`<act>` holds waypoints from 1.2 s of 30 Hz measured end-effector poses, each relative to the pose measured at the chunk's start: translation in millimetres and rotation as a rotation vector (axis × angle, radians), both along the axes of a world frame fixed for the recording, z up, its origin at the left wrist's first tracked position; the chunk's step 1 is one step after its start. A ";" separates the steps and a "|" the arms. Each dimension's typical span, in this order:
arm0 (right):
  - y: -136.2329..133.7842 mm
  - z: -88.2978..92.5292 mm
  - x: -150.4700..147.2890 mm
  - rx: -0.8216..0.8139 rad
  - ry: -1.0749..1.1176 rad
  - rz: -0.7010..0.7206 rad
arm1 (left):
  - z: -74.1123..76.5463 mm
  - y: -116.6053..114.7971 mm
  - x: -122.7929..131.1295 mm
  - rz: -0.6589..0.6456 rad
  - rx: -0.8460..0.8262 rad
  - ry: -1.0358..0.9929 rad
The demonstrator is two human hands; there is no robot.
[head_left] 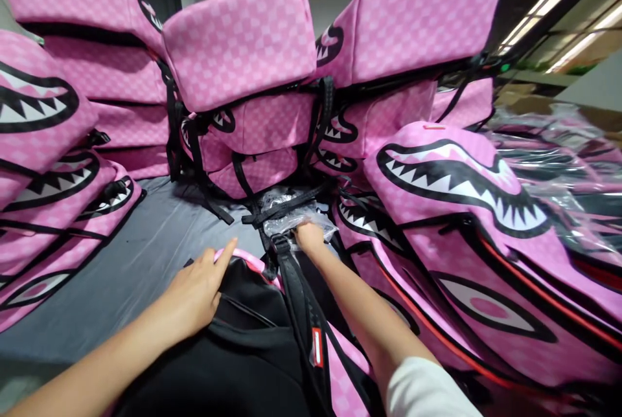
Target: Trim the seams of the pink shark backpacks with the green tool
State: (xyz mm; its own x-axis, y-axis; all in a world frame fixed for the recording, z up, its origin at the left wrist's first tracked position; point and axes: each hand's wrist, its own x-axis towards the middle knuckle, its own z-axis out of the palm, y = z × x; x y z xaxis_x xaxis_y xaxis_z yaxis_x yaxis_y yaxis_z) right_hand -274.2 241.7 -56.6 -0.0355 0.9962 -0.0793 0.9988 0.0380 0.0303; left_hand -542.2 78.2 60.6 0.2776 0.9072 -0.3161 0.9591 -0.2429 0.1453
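Note:
A backpack (243, 359) with a black back panel and pink checkered sides is directly in front of me. My left hand (194, 291) grips its top edge, thumb on the black side and index finger stretched along the pink trim. Its other fingers are partly hidden behind the edge. Further forward, my right hand (310, 236) is closed on crumpled clear plastic (286, 210), its fingertips hidden. A black strap (294, 200) lies across that plastic. The backpack's black shoulder strap (304, 313), with a red and white label, runs below my right forearm.
Pink shark-mouth backpacks stand stacked at the left (53, 197), at the back (243, 48) and at the right (457, 210). Plastic-wrapped pink bags (558, 164) lie at the far right. A grey cloth (160, 236) covers the work surface. Loose straps hang from the back stack.

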 end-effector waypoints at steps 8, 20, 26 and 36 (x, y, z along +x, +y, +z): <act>-22.8 -20.3 10.4 -0.055 0.003 0.020 | -8.1 2.2 -4.2 -0.011 0.027 -0.028; -68.5 57.5 24.6 0.350 0.670 -0.110 | 1.2 -3.4 -2.5 0.009 0.098 -0.028; -136.5 114.6 -2.5 0.308 0.999 0.054 | 5.4 -9.5 3.1 0.057 0.124 0.017; -212.6 130.7 -76.6 0.278 0.738 0.384 | 15.9 -35.2 -0.1 0.121 0.199 -0.081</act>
State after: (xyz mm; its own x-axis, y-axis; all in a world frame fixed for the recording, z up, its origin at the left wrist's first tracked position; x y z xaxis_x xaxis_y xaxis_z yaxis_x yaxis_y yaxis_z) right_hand -350.8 29.1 74.1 -0.3188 0.8847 0.3400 0.6864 0.4629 -0.5609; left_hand -542.3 43.0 76.5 0.1802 0.9775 -0.1093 0.9701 -0.1583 0.1838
